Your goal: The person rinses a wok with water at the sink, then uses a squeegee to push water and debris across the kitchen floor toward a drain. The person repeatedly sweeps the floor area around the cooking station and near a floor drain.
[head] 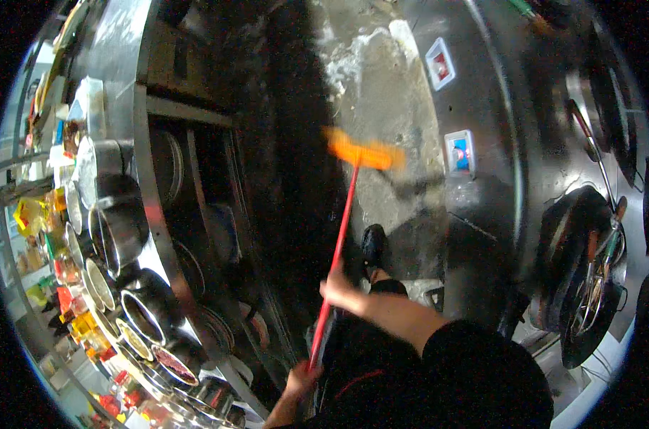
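Note:
A broom with a red handle (343,230) slants across the middle of the view. Its orange head (364,152), blurred, is over the stained concrete floor (394,112); whether the bristles touch the floor I cannot tell. My right hand (338,289) grips the handle around its middle. Lower down, near the handle's upper end, my left hand (302,375) is closed around it too. One dark shoe (374,244) shows on the floor just right of the handle.
To the left, a steel counter (115,53) bears several metal pots (142,316) and colourful packages, with dark shelving (196,161) below. Along the right runs a metal cooking range (480,80) with woks (587,300), a whisk (587,300) and two display panels (459,154) on its front.

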The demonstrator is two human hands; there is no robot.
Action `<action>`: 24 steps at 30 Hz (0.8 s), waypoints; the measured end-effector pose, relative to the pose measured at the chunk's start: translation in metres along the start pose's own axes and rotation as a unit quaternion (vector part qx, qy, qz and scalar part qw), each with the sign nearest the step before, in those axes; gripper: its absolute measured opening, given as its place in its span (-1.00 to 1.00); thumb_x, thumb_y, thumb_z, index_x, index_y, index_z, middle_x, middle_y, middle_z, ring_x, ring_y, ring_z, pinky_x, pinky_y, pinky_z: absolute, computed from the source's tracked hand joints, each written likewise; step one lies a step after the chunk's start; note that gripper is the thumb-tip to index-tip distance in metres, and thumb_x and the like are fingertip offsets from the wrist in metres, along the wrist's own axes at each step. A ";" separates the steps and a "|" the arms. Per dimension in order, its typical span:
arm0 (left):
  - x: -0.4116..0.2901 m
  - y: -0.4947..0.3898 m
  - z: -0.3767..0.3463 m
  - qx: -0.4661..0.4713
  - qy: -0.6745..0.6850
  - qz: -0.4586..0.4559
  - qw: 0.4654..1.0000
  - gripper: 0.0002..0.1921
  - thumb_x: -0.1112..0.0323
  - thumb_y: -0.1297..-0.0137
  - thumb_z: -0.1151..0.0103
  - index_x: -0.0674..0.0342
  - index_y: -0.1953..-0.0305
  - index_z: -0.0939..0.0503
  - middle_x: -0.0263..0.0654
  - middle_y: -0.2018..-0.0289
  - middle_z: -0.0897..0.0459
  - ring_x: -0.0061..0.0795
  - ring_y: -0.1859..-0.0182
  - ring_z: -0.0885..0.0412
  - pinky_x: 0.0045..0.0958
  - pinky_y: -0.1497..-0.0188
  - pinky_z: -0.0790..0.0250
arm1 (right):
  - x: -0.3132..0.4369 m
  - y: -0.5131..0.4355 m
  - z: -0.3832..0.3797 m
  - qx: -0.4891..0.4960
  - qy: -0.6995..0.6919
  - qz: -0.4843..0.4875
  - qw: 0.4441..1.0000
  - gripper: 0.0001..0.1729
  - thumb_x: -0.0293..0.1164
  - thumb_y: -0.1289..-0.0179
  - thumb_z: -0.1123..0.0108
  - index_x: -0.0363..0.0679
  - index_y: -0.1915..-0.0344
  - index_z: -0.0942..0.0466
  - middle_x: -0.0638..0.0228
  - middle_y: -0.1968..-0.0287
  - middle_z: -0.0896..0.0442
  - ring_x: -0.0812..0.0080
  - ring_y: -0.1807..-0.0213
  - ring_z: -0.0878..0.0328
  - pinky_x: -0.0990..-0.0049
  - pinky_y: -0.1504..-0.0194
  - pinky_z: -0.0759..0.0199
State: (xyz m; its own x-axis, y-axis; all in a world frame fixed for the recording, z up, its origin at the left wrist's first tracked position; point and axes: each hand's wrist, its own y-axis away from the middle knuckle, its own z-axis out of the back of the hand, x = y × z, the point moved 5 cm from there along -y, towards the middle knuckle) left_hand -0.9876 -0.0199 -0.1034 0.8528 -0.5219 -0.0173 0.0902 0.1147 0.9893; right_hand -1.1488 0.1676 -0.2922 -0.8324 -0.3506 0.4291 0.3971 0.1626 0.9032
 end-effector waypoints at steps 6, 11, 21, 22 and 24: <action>-0.181 -0.130 -0.025 0.010 0.059 -0.290 0.955 -0.69 0.16 -0.36 -0.19 0.28 0.07 -0.52 -0.43 0.48 -0.44 -0.59 0.40 -0.34 -0.44 0.31 -0.33 | 0.093 -0.152 0.150 -0.213 0.112 0.002 0.971 -0.23 -0.37 -0.12 -0.17 -0.39 -0.26 -0.06 -0.20 0.03 -0.55 -0.09 0.04 -0.58 0.12 0.05 -0.49; 0.049 -0.074 -0.001 -0.068 -0.097 -0.109 0.987 -0.60 0.05 -0.22 -0.21 0.28 0.13 -0.53 -0.02 0.32 -0.67 -0.09 0.22 -0.66 -0.18 0.21 -0.46 | 0.013 -0.066 -0.042 -0.019 0.112 -0.068 0.991 0.20 -0.35 -0.15 -0.19 -0.31 -0.44 0.56 -0.15 0.10 -0.59 -0.07 0.16 -0.60 0.12 0.10 -0.51; 0.203 0.027 -0.017 -0.029 -0.022 0.087 0.996 -0.64 0.04 -0.25 -0.14 0.26 0.20 -0.53 -0.07 0.48 -0.64 -0.14 0.38 -0.68 -0.18 0.31 -0.51 | -0.055 0.011 -0.238 0.184 0.175 -0.031 0.967 0.25 -0.30 -0.12 -0.19 -0.47 -0.38 0.63 -0.10 0.36 -0.60 -0.01 0.44 -0.58 0.14 0.39 -0.50; 0.175 0.016 -0.004 -0.024 -0.022 0.103 0.994 -0.64 0.04 -0.26 -0.13 0.27 0.21 -0.53 -0.06 0.48 -0.64 -0.13 0.39 -0.68 -0.17 0.32 -0.51 | -0.046 -0.012 -0.229 0.179 0.136 -0.035 0.974 0.24 -0.32 -0.12 -0.18 -0.45 -0.39 0.61 -0.12 0.35 -0.59 -0.01 0.46 -0.56 0.14 0.40 -0.49; 0.093 -0.029 0.035 -0.049 -0.088 0.032 0.994 -0.63 0.03 -0.27 -0.10 0.28 0.21 -0.53 -0.04 0.49 -0.64 -0.10 0.40 -0.68 -0.16 0.33 -0.51 | 0.004 -0.078 -0.193 0.080 0.145 0.031 0.986 0.14 -0.36 -0.16 -0.12 -0.31 -0.45 0.52 -0.16 0.24 -0.56 -0.02 0.35 -0.56 0.14 0.33 -0.48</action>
State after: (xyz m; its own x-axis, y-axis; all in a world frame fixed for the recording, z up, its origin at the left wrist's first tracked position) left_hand -0.9292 -0.1010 -0.1286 0.7556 -0.6503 0.0790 0.0962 0.2294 0.9686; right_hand -1.1084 -0.0240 -0.3616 -0.6539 -0.5807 0.4850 0.3582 0.3270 0.8745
